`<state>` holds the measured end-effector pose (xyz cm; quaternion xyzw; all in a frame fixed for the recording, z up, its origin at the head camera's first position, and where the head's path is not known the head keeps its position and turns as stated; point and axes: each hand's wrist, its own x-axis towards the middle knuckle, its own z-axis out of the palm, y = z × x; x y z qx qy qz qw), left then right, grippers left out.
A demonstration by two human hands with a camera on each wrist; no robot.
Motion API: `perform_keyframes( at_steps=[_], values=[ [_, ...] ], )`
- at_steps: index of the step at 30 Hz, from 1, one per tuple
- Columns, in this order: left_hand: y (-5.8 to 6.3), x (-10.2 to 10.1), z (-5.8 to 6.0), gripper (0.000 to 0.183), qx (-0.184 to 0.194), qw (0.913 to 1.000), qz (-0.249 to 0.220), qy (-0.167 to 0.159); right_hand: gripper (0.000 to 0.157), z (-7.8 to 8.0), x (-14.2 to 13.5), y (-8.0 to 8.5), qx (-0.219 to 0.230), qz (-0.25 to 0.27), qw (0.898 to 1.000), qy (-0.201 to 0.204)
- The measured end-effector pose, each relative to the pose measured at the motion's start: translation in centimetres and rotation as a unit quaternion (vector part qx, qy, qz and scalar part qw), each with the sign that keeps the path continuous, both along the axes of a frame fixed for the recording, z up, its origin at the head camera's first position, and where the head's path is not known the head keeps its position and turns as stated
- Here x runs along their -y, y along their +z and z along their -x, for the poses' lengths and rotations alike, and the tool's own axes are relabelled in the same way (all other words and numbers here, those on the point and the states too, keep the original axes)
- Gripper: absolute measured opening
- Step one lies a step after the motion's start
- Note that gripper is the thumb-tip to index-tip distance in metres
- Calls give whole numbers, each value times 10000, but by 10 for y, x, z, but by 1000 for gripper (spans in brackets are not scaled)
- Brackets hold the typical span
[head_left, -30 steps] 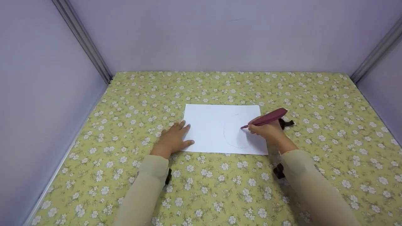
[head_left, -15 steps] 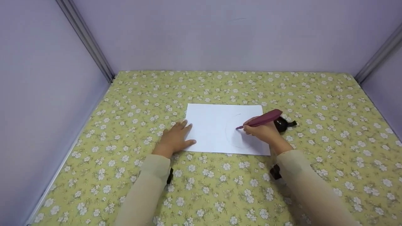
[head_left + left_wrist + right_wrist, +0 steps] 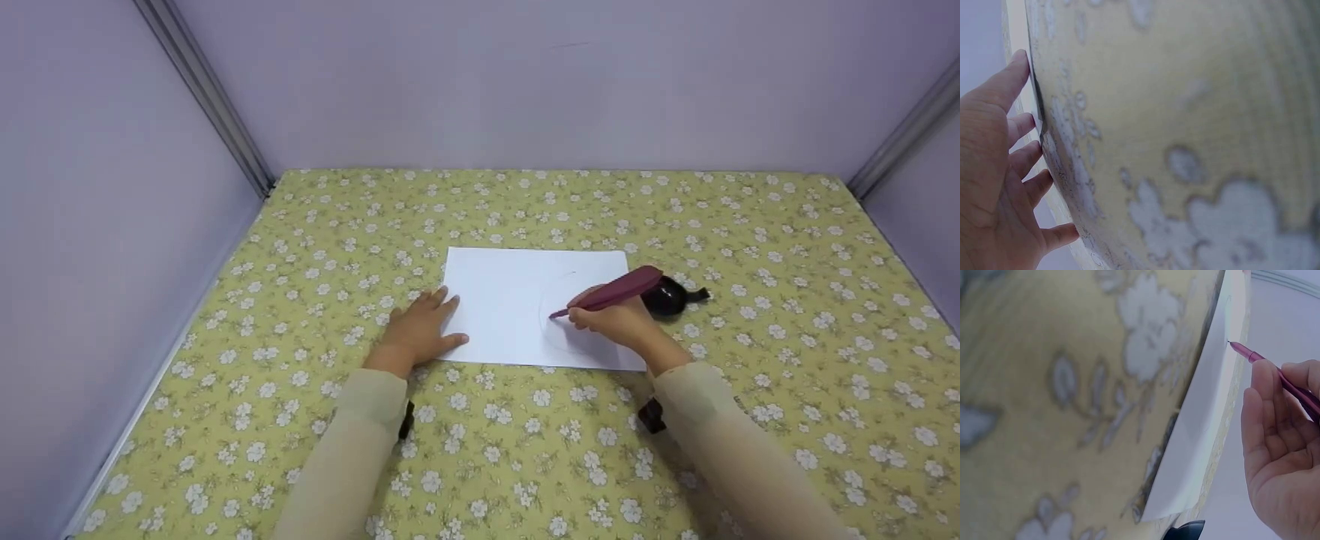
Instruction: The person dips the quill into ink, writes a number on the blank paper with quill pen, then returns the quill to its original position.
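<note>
A white sheet of paper [image 3: 495,300] lies on the flowered cloth, with a faint curved pencil-thin line on its right half. My left hand [image 3: 416,330] rests on the sheet's left edge, fingers spread; the left wrist view shows its fingertips [image 3: 1060,236] along that edge. Between thumb and fingers, my right hand [image 3: 619,322] pinches a maroon feather-shaped pen [image 3: 622,289]. Its tip is at the paper, just inside the left side of the curve. In the right wrist view the pen [image 3: 1255,357] slants to the sheet, and the other fingers are loosely bent.
A glossy black rounded object with a short neck [image 3: 666,298] sits just right of the paper, partly hidden behind the pen's feather end. Yellow flowered cloth [image 3: 517,480] covers the table. Pale panels [image 3: 480,105] stand at the back and both sides.
My right hand has moved left and slightly nearer with the pen, its tip shifting toward the curve's left side. More of the black object now shows. My left hand stays on the paper's edge.
</note>
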<state>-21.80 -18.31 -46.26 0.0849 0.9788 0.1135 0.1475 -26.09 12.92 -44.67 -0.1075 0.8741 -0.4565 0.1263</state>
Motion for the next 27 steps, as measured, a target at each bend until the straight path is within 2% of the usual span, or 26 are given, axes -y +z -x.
perform_keyframes(
  at_steps=[9,14,19,27],
  values=[
    [0,0,-1,73,6,10000,-35,30,18,-5,4,-1,198,265,9993,194],
    [0,0,-1,73,-2,10000,-67,26,19,-6,3,-3,164,230,9989,378],
    [-1,1,0,73,-44,9999,-93,12,20,-7,0,-4,139,453,9974,543],
    [-4,2,0,74,-78,9999,-119,5,19,-9,0,-5,91,497,9971,566]
  ],
)
